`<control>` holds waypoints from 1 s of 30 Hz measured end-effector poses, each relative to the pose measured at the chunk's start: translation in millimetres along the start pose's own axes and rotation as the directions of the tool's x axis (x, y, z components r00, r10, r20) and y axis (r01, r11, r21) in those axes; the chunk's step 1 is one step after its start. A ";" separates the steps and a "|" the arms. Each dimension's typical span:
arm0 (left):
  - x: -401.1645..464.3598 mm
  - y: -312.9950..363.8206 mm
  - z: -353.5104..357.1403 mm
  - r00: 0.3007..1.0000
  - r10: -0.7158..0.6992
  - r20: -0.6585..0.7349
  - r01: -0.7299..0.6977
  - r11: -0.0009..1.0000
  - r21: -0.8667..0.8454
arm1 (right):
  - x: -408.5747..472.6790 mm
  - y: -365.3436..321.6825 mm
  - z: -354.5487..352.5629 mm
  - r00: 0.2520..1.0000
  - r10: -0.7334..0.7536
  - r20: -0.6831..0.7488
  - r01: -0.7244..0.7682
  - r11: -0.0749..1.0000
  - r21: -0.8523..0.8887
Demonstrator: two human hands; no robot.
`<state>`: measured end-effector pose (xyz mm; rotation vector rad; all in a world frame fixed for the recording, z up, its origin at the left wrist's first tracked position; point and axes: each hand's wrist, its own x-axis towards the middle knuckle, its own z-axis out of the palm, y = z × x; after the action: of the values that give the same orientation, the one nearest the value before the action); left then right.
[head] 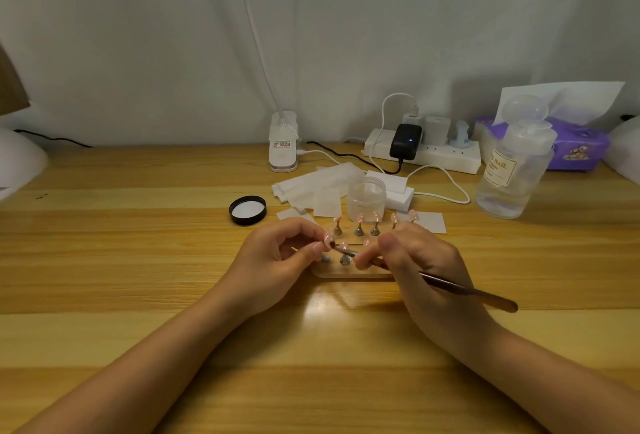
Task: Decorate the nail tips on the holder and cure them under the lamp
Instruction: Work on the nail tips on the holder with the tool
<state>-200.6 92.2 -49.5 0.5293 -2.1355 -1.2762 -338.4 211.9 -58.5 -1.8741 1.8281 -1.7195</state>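
A person's left hand (277, 253) pinches one pink nail tip (328, 237) just left of the wooden holder (341, 273), likely steadying it for painting. The right hand (415, 260), fingers closed around a thin brush (450, 285), touches the bristles to that tip. More tips stand on the holder; an open jar (366, 199) sits just behind it

A pale wooden holder (341, 273) lies flat at the frame's centre, partly hidden. Small metal stands (359, 230) rise from it, each topped with a glossy pink nail tip (376, 216). A thin brush (450, 285) slants from lower right, its dark bristles touching one pink tip (329, 237) at centre.
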 end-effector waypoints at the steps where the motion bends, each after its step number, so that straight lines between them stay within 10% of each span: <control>1: 0.2 -0.7 -0.1 1.000 0.001 -0.004 -0.001 1.000 0.007 | -1.2 0.0 -0.2 1.000 0.001 0.001 -0.001 1.000 0.020; 16: 1.3 -2.5 -0.2 0.998 0.002 -0.057 -0.004 0.999 -0.049 | 0.1 -3.7 -1.3 0.998 -0.058 0.035 0.055 0.997 0.061; 22: -1.0 1.0 -1.2 0.997 0.016 -0.081 -0.020 0.999 -0.042 | -1.6 -5.5 -3.7 0.989 0.150 -0.017 -0.138 0.944 0.301; 30: -0.7 0.9 -0.9 0.989 0.017 -0.144 -0.017 1.000 -0.002 | 3.1 -2.0 -3.3 0.986 0.154 -0.063 -0.144 0.979 0.146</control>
<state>-199.6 92.4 -48.6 0.5824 -2.0145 -1.1948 -340.0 212.5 -53.9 -1.5993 1.7675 -1.8354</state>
